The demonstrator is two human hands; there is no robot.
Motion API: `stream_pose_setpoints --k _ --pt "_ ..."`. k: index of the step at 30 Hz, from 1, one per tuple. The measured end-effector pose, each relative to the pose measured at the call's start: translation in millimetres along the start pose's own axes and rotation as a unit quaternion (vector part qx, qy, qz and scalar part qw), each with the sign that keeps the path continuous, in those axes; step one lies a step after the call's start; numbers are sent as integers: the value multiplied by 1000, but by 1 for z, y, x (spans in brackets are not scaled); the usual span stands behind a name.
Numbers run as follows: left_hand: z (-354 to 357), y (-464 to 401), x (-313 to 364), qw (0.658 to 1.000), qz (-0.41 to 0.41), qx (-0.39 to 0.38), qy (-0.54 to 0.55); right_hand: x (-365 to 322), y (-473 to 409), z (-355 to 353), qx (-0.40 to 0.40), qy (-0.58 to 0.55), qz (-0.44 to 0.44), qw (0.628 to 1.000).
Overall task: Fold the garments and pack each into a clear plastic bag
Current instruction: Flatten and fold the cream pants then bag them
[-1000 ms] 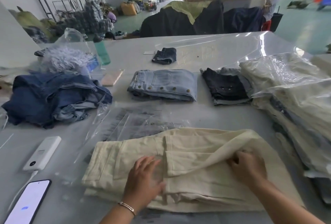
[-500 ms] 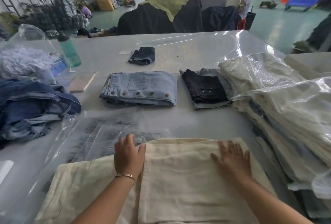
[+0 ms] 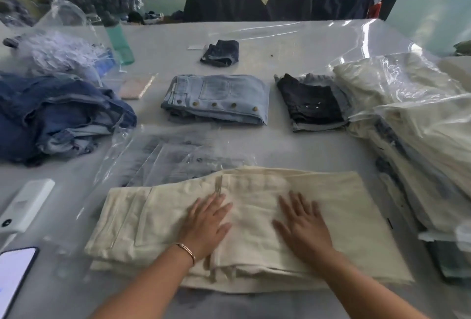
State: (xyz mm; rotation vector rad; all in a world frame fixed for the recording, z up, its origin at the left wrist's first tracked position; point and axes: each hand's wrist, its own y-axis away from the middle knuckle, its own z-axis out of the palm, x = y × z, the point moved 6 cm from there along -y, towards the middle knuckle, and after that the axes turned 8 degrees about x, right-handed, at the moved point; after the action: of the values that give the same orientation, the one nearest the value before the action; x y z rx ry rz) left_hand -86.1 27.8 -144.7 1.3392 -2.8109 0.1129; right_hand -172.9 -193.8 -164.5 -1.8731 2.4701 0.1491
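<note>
We have both hands flat on the cream trousers (image 3: 254, 222) lying folded at the near edge of the desk (image 3: 293, 46). Our left hand (image 3: 206, 224) and right hand (image 3: 303, 227) rest side by side on the top layer, fingers straight and spread, pressing the cloth and gripping nothing.

By our reckoning this garment is folded, or nearly so, but not yet bagged. A loose stack of clear plastic bags (image 3: 168, 158) lies just beyond it, partly under its far edge. To our right a pile of bagged garments (image 3: 413, 125) looks finished. Folded light-blue jeans (image 3: 216, 99) and a dark folded garment (image 3: 311, 102) sit unbagged mid-desk, with a small dark denim piece (image 3: 221, 52) farther back. A heap of unfolded blue denim (image 3: 56, 117) waits at our left, so much work seems left.

The bags' openings are hard to make out through glare, and we cannot tell how many there are. The bagged pile runs off the right edge. A phone (image 3: 12, 273) and a white device (image 3: 25, 204) are cut off at left. The background is blurred.
</note>
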Motion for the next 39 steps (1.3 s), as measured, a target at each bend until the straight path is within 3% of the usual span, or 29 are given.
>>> stream_pose_setpoints --k 5,7,12,16,22,25,27,33,37,39 --pt "-35 56 -54 989 -94 108 20 -44 35 -24 96 -61 -61 992" --pt "-46 86 -87 971 -171 164 19 -76 63 -15 72 -81 -131 985" --pt "-46 157 -158 870 -470 130 69 -99 81 -2 24 -46 -169 984" --pt "-41 174 -177 809 -550 119 168 -120 92 -18 22 -1 -240 970" --pt "-35 173 -204 779 -544 79 302 -115 90 1 32 -8 -194 980" --pt "-30 169 -210 720 -542 62 428 -127 99 -5 4 32 -205 978" --pt "-28 168 -214 694 -548 58 462 -130 103 -11 32 63 -196 978" --pt "-39 140 -220 674 -528 133 499 -127 104 -7 52 79 -214 972" --pt "-18 129 -196 627 -547 17 554 -127 107 -4 67 65 -188 978" --pt "-14 127 -192 615 -558 17 556 -126 109 -4 67 71 -186 978"
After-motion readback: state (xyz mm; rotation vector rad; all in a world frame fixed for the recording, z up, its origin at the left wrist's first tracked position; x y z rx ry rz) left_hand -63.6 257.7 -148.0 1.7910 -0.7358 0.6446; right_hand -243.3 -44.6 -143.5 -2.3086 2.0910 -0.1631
